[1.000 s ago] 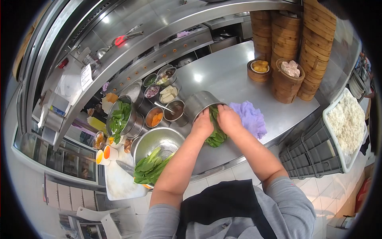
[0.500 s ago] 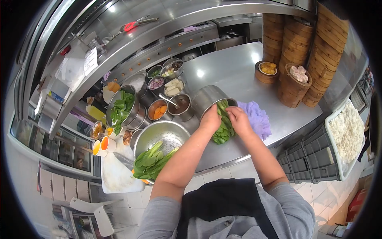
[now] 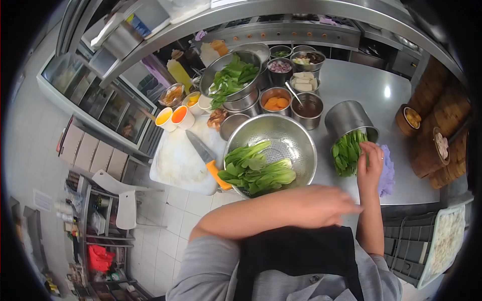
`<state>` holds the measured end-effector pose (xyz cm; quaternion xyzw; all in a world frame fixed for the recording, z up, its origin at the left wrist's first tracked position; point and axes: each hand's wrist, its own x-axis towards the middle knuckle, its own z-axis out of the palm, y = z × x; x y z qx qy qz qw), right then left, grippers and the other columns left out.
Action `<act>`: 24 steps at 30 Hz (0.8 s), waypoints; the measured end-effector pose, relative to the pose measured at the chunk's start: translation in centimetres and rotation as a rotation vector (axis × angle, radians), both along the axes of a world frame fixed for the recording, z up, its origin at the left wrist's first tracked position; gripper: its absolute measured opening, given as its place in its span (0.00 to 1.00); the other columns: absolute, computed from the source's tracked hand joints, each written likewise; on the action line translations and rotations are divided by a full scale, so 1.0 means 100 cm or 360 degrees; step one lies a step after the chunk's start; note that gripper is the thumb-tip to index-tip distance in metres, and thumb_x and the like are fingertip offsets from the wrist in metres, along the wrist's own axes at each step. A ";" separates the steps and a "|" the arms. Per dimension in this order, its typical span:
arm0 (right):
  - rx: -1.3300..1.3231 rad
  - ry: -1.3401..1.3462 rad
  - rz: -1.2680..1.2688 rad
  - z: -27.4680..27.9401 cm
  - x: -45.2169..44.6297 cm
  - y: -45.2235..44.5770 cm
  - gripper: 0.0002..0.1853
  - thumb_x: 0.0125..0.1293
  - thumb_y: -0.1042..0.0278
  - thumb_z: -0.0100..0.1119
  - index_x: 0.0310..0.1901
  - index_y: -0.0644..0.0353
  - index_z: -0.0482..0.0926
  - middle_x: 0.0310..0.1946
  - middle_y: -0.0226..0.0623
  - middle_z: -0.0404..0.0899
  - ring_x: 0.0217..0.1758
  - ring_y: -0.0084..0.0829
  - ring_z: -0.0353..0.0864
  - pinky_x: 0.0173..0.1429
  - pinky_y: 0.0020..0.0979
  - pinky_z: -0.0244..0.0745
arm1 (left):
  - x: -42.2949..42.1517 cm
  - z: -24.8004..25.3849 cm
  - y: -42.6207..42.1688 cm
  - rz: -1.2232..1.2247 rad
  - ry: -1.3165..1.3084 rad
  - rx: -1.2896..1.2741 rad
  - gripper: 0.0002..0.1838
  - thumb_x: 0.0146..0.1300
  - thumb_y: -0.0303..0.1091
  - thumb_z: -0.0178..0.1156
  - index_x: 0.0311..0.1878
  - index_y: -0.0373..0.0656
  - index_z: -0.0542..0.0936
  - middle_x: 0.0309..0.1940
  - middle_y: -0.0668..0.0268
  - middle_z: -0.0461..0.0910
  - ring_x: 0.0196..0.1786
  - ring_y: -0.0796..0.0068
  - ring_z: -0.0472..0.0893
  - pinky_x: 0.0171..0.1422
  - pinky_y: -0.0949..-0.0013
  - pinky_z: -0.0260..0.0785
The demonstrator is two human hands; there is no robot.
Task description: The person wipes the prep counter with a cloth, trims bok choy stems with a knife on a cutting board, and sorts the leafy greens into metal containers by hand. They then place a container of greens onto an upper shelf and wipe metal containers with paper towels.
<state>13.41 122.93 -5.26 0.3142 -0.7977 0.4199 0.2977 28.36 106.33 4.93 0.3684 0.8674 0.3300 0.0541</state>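
"Greens (image 3: pixel 346 155) fill the mouth of a tipped pot (image 3: pixel 346 113), leaves spilling toward the counter (image 3: pixel 361 80). What might go wrong?"

"The pot could roll, since it lies on its round side and nothing visible wedges it."

"And the hands?"

"The right hand (image 3: pixel 370 156) has its fingers loosely bent against the greens; whether it grips any, one cannot tell. The left hand (image 3: pixel 337 208) is blurred, fingers stretched out, nothing seen in it."

"So a hard pull might drag the pot along?"

"Possibly, or scatter leaves onto the cloth (image 3: pixel 386 173) just beside the right hand."

"Anything farther out?"

"The left forearm crosses low by the colander (image 3: pixel 301 145); a quick swing could nudge it. On the board (image 3: pixel 173 170), the knife (image 3: pixel 201 146) seems to poke its handle past the edge, where a sleeve might catch it."
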 end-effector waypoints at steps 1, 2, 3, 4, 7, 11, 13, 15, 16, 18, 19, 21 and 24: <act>-0.0053 -0.0016 0.0136 0.011 0.009 -0.008 0.13 0.56 0.84 0.55 0.43 0.62 0.81 0.43 0.42 0.80 0.51 0.43 0.77 0.57 0.39 0.70 | 0.021 0.016 -0.018 0.0061 -0.0131 0.0071 0.25 0.63 0.33 0.61 0.65 0.45 0.71 0.53 0.57 0.78 0.51 0.57 0.80 0.53 0.58 0.75; -0.0085 0.0025 0.0301 0.022 0.018 -0.020 0.12 0.55 0.85 0.55 0.40 0.62 0.81 0.41 0.42 0.80 0.46 0.42 0.78 0.52 0.37 0.72 | 0.041 0.028 -0.037 0.0114 -0.0260 0.0138 0.23 0.63 0.32 0.61 0.63 0.45 0.74 0.50 0.59 0.80 0.49 0.59 0.82 0.51 0.61 0.76; -0.0092 -0.0028 0.0500 0.036 0.029 -0.038 0.12 0.54 0.85 0.56 0.39 0.62 0.81 0.40 0.43 0.80 0.44 0.42 0.79 0.49 0.37 0.73 | 0.060 0.031 -0.056 0.0304 -0.0162 0.0319 0.20 0.64 0.31 0.62 0.60 0.46 0.76 0.46 0.60 0.81 0.47 0.60 0.82 0.49 0.61 0.76; -0.0053 -0.0116 0.0696 0.045 0.037 -0.058 0.13 0.53 0.85 0.56 0.39 0.61 0.81 0.38 0.43 0.80 0.45 0.42 0.79 0.48 0.38 0.74 | 0.079 0.031 -0.073 0.0492 -0.0066 0.0502 0.17 0.64 0.30 0.62 0.57 0.48 0.78 0.42 0.61 0.82 0.44 0.61 0.83 0.48 0.61 0.76; 0.0629 -0.0151 0.1041 0.054 0.045 -0.123 0.13 0.57 0.77 0.59 0.45 0.56 0.80 0.43 0.40 0.80 0.49 0.45 0.79 0.52 0.40 0.76 | 0.118 0.015 -0.120 0.1344 0.0354 0.0603 0.12 0.62 0.22 0.61 0.49 0.40 0.81 0.39 0.62 0.83 0.39 0.69 0.83 0.44 0.69 0.75; 0.1159 -0.0019 0.1003 0.017 0.036 -0.215 0.15 0.56 0.75 0.57 0.47 0.54 0.79 0.42 0.38 0.80 0.52 0.42 0.78 0.59 0.42 0.73 | 0.144 -0.031 -0.155 0.1992 0.0562 0.0522 0.13 0.63 0.21 0.60 0.52 0.39 0.80 0.43 0.61 0.79 0.42 0.72 0.81 0.47 0.70 0.74; 0.1511 0.0194 0.1191 0.010 0.031 -0.238 0.15 0.55 0.75 0.58 0.45 0.56 0.79 0.43 0.38 0.80 0.53 0.41 0.78 0.56 0.43 0.75 | 0.149 -0.046 -0.159 0.2044 0.0399 0.0638 0.17 0.63 0.21 0.60 0.55 0.41 0.77 0.47 0.60 0.76 0.45 0.72 0.79 0.48 0.70 0.75; 0.1583 0.0148 0.1113 0.018 0.027 -0.241 0.15 0.55 0.76 0.57 0.45 0.57 0.79 0.43 0.39 0.80 0.53 0.42 0.78 0.56 0.42 0.75 | 0.154 -0.060 -0.161 0.2082 0.0227 0.0751 0.20 0.64 0.22 0.60 0.59 0.42 0.75 0.52 0.60 0.72 0.47 0.71 0.78 0.49 0.69 0.75; 0.1638 0.0112 0.1043 0.026 0.028 -0.239 0.15 0.55 0.77 0.56 0.45 0.57 0.78 0.43 0.40 0.80 0.53 0.43 0.78 0.55 0.42 0.76 | 0.156 -0.066 -0.164 0.2023 0.0114 0.0781 0.23 0.64 0.23 0.60 0.63 0.44 0.72 0.55 0.60 0.69 0.50 0.71 0.77 0.49 0.69 0.75; 0.1460 0.0017 0.0819 0.047 0.031 -0.219 0.15 0.55 0.78 0.55 0.45 0.58 0.78 0.43 0.40 0.80 0.52 0.44 0.78 0.54 0.42 0.76 | 0.156 -0.081 -0.168 0.1923 -0.0041 0.0814 0.30 0.65 0.25 0.61 0.69 0.47 0.64 0.60 0.58 0.64 0.51 0.70 0.77 0.51 0.68 0.76; 0.1263 -0.0068 0.0613 0.057 0.034 -0.206 0.15 0.55 0.79 0.54 0.45 0.58 0.78 0.44 0.40 0.80 0.52 0.45 0.78 0.54 0.42 0.76 | 0.154 -0.086 -0.168 0.1912 -0.0052 0.0829 0.30 0.65 0.25 0.61 0.69 0.47 0.64 0.60 0.58 0.64 0.51 0.70 0.77 0.51 0.68 0.76; 0.1290 -0.0258 0.0504 0.069 0.041 -0.175 0.15 0.55 0.79 0.54 0.46 0.59 0.77 0.44 0.43 0.80 0.52 0.46 0.78 0.55 0.42 0.76 | 0.151 -0.091 -0.169 0.1878 -0.0112 0.0862 0.32 0.64 0.25 0.61 0.71 0.47 0.62 0.60 0.56 0.64 0.52 0.68 0.77 0.52 0.67 0.76; 0.1355 -0.0622 0.0502 0.055 0.058 -0.145 0.19 0.54 0.78 0.56 0.50 0.61 0.76 0.47 0.47 0.78 0.54 0.48 0.77 0.57 0.42 0.75 | 0.143 -0.087 -0.171 0.1759 -0.0144 0.0769 0.34 0.64 0.25 0.61 0.72 0.46 0.59 0.61 0.53 0.62 0.52 0.65 0.77 0.54 0.65 0.77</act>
